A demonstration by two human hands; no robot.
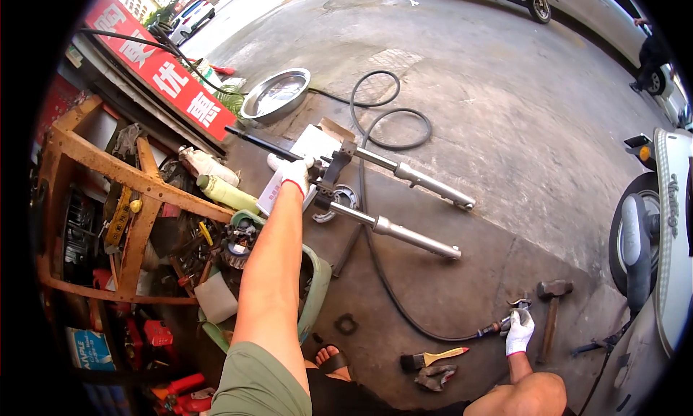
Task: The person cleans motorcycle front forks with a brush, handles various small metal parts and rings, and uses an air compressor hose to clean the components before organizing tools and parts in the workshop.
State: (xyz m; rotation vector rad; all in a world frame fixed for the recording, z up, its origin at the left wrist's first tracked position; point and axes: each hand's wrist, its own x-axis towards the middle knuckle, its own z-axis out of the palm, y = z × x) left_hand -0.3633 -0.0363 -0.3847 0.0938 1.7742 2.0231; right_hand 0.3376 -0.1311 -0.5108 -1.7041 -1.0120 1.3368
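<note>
My left hand (296,173), in a white glove, is closed on a black steering clamp (333,163) of a front fork assembly. A black stem (260,144) points up-left, and two silver fork legs (415,237) extend right. White boxes (314,141) and a metal ring (347,199) lie beside and under it. My gloved right hand (518,333) is closed on a metal air tool (503,325) at the end of a black hose (408,321). A sledgehammer (554,293) lies beside it, with a paintbrush (440,356) and dirty cloth (436,377) nearby.
A rusty frame with parts (184,193) and a green basin (315,275) are at left. A metal bowl (276,84) sits by a red sign (162,73). A scooter (668,235) stands at right; a person (642,62) is by a silver car (592,22).
</note>
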